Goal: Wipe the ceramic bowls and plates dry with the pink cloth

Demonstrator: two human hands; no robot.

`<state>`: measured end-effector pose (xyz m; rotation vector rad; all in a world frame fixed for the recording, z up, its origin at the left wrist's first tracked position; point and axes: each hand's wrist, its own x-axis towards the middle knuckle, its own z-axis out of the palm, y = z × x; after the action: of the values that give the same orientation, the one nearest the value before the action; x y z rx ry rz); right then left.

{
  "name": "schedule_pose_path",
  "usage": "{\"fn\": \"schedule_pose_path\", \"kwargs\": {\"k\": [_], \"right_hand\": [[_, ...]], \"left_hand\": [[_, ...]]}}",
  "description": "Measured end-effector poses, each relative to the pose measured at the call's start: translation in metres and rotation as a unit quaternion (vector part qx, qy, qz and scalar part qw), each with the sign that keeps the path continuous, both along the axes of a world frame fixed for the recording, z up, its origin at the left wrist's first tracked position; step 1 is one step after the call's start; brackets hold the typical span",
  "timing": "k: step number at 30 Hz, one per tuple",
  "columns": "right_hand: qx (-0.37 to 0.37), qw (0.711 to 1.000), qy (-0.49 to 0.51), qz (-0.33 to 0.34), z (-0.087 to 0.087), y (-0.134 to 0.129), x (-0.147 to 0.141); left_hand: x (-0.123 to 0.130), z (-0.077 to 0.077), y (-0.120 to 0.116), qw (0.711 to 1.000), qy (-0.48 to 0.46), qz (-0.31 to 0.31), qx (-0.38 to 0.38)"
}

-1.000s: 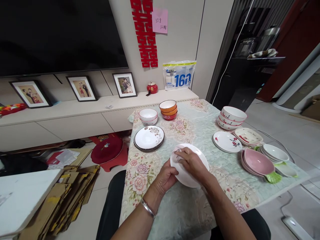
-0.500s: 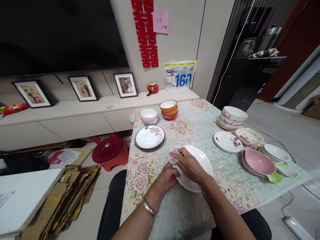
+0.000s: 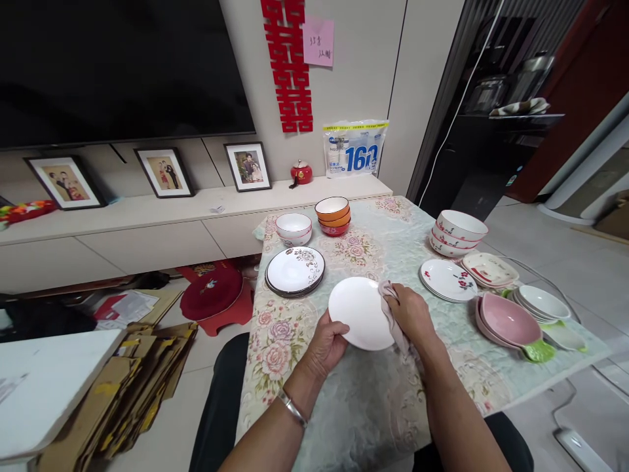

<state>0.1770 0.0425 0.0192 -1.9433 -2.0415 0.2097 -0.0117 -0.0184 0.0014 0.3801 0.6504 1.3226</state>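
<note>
A plain white plate (image 3: pixel 361 313) is held above the flowered tablecloth near the front of the table. My left hand (image 3: pixel 328 344) grips its lower left edge, thumb on top. At the plate's right edge, my right hand (image 3: pixel 410 313) is closed on a pale pinkish cloth (image 3: pixel 390 308), which touches the rim and hangs down below it. Beyond the plate to the left lies a stack of dark-rimmed plates (image 3: pixel 295 270) with a floral pattern.
White bowls (image 3: pixel 293 229) and orange bowls (image 3: pixel 333 213) are stacked at the table's back. On the right stand flowered bowls (image 3: pixel 459 233), flowered plates (image 3: pixel 447 280), square dishes (image 3: pixel 490 269), pink dishes (image 3: pixel 508 321) and small white bowls (image 3: pixel 543 301). A red stool (image 3: pixel 216 298) stands left of the table.
My right hand has moved with the cloth from the plate's left side to its right edge. The plate has shifted left and slightly up in view, with my left hand still on it.
</note>
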Motion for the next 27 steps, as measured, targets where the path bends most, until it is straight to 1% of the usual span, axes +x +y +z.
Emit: {"fn": "schedule_pose_path", "kwargs": {"k": [2,4,6,7,8,10,12,13,14,15,16,17,19,20,21,22,23,24,25,27], "right_hand": [[0.027,0.999,-0.02,0.0,-0.001,-0.002,-0.003],[0.055,0.998,-0.036,0.005,-0.002,-0.004,-0.008],[0.06,0.997,-0.04,0.022,-0.001,-0.007,-0.016],[0.057,0.997,-0.038,0.042,0.0,-0.009,-0.021],[0.053,0.995,-0.031,0.073,0.001,-0.012,-0.026],[0.043,0.985,0.008,0.168,0.005,-0.018,-0.037],[0.018,0.957,0.077,0.279,0.009,-0.024,-0.046],[0.002,0.939,0.113,0.325,0.011,-0.025,-0.048],[-0.014,0.924,0.143,0.354,0.011,-0.026,-0.048],[-0.026,0.917,0.165,0.362,0.01,-0.025,-0.046],[-0.028,0.922,0.177,0.344,0.009,-0.023,-0.042],[-0.021,0.936,0.18,0.303,0.007,-0.019,-0.037],[0.013,0.971,0.158,0.179,0.004,-0.013,-0.026],[0.032,0.983,0.14,0.117,0.003,-0.01,-0.022],[0.047,0.988,0.122,0.076,0.002,-0.009,-0.02],[0.057,0.99,0.113,0.063,0.003,-0.009,-0.02],[0.058,0.988,0.115,0.083,0.004,-0.011,-0.023],[0.052,0.982,0.129,0.128,0.005,-0.014,-0.027],[0.041,0.969,0.153,0.188,0.007,-0.018,-0.033],[0.011,0.93,0.205,0.304,0.01,-0.025,-0.045]], "left_hand": [[0.0,0.0,0.0,1.0,0.005,-0.002,-0.001],[0.0,-0.001,0.0,1.0,0.005,-0.019,-0.006],[0.0,-0.002,-0.001,0.999,0.004,-0.037,-0.009],[0.0,-0.003,-0.001,0.999,0.003,-0.046,-0.008],[0.0,-0.003,-0.001,0.999,0.003,-0.051,-0.005],[0.0,-0.004,0.0,0.998,0.005,-0.058,0.005],[-0.001,-0.004,0.0,0.998,0.005,-0.064,0.017],[-0.001,-0.003,0.0,0.997,0.005,-0.068,0.021],[-0.001,-0.002,0.0,0.997,0.006,-0.071,0.023],[-0.001,-0.002,-0.001,0.997,0.008,-0.074,0.021],[-0.001,-0.001,-0.001,0.997,0.01,-0.078,0.017],[-0.001,0.0,-0.002,0.996,0.011,-0.083,0.01],[-0.001,0.0,-0.003,0.995,0.008,-0.101,-0.002],[-0.001,0.0,-0.004,0.994,0.003,-0.112,-0.005],[0.0,-0.001,-0.004,0.993,-0.001,-0.122,-0.005],[0.0,-0.002,-0.004,0.992,-0.005,-0.13,-0.003],[0.0,-0.002,-0.004,0.991,-0.007,-0.135,0.001],[0.0,-0.003,-0.004,0.99,-0.007,-0.139,0.003],[0.001,-0.004,-0.004,0.99,-0.006,-0.14,0.005],[0.001,-0.005,-0.004,0.991,-0.002,-0.136,0.007]]}}
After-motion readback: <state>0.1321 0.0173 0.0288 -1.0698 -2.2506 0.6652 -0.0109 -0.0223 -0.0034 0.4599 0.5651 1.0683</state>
